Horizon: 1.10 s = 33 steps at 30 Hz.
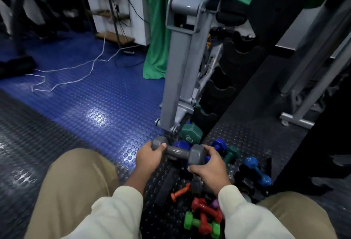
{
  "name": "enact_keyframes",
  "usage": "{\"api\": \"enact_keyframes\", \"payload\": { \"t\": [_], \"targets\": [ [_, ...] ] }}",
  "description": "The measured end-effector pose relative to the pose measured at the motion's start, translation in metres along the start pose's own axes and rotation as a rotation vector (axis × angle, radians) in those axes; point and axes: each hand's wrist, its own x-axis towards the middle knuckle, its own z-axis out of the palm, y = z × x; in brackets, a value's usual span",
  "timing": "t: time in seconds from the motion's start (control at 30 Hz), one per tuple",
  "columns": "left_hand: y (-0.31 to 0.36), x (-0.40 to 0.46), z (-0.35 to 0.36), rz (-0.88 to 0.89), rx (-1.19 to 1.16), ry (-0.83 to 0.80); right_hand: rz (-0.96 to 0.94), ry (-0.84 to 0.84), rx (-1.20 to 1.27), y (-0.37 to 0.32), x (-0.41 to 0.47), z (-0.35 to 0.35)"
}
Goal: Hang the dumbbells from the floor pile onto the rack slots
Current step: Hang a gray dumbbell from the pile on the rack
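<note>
A grey hex dumbbell (177, 151) is held just above the floor pile. My left hand (150, 158) grips its left head and my right hand (208, 168) grips its right head. Around and below it lie blue dumbbells (256, 170), a dark green one (190, 133), red ones (204, 210), an orange one (180, 192) and a bright green one (201, 223). The black rack with scalloped slots (220, 90) rises beyond the pile, behind a grey steel frame (180, 64). One dark green dumbbell (201, 110) sits in a low slot.
Blue studded matting (85, 96) covers the floor to the left, crossed by a white cord (79, 68). A green cloth (157, 30) hangs behind the frame. More grey machine legs (300, 117) stand at the right. My knees in tan trousers flank the pile.
</note>
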Motion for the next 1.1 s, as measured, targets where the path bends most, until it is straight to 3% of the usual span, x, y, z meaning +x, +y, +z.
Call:
{"api": "enact_keyframes", "payload": {
  "t": [0.17,0.43,0.6,0.83,1.1],
  "targets": [
    [0.014,0.009,-0.006,0.088,-0.205,0.095,-0.136,0.074,0.046,-0.019,-0.005,0.005],
    [0.080,0.028,-0.020,0.307,-0.290,0.165,-0.239,0.215,0.264,-0.061,0.001,-0.013],
    [0.139,0.053,-0.023,0.486,-0.242,0.137,-0.314,0.336,0.273,-0.087,0.017,-0.026],
    [0.185,0.095,-0.016,0.682,0.025,0.032,-0.287,0.379,0.247,-0.098,0.027,-0.013],
    [0.185,0.112,-0.004,0.716,-0.092,0.009,-0.240,0.365,0.254,-0.097,0.031,-0.003]
  ]
}}
